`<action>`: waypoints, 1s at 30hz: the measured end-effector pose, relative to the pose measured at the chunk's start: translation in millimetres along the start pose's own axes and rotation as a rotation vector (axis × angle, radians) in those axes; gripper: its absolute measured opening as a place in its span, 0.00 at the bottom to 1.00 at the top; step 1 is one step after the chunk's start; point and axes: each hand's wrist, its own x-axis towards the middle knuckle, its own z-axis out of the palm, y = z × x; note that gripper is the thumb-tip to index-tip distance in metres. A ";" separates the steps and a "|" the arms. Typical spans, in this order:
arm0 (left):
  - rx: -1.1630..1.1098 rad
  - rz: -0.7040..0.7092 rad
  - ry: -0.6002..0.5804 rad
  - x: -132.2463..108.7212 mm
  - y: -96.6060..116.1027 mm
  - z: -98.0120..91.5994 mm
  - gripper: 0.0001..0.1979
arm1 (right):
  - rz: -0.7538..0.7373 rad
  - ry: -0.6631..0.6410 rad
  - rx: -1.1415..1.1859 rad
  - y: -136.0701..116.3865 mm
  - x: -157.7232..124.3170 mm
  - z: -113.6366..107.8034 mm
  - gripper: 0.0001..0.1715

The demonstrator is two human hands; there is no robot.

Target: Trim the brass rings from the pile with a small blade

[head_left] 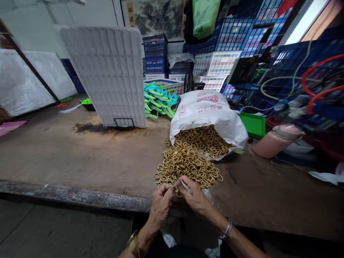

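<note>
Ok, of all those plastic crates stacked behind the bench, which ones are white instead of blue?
The white crates stacked in the middle, just behind the white sack; the stacks around them are blue.

Hands (177, 200) at brass rings (188, 165) (spilled sack (212, 111))

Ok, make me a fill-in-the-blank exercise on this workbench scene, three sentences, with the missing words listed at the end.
1. The brass-coloured rings spill from a white ____ lying on its side on the workbench.
2. The left hand and right hand meet at the ____ edge of the ring pile.
3. The ribbed white tray stands ____ behind the pile.

Missing words: sack; near; upright
</note>
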 end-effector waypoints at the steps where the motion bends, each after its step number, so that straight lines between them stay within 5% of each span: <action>1: 0.044 0.059 0.009 -0.7 0.5 -0.7 0.12 | 0.032 -0.009 0.057 0.5 0.8 1.3 0.12; 5: 0.195 0.273 -0.012 -3.9 3.9 -3.1 0.09 | 0.125 -0.067 0.249 2.6 3.6 5.9 0.15; 13: 0.290 0.336 0.023 -7.1 2.4 -3.6 0.09 | 0.294 -0.146 0.346 3.6 0.5 12.8 0.25; 24: -0.007 -0.058 -0.133 -8.9 0.1 -2.8 0.15 | 0.143 0.016 0.185 -4.6 1.7 13.7 0.14; 30: -0.103 -0.058 -0.159 -13.3 5.7 -1.8 0.15 | 0.117 0.037 0.101 -1.0 -0.4 8.7 0.15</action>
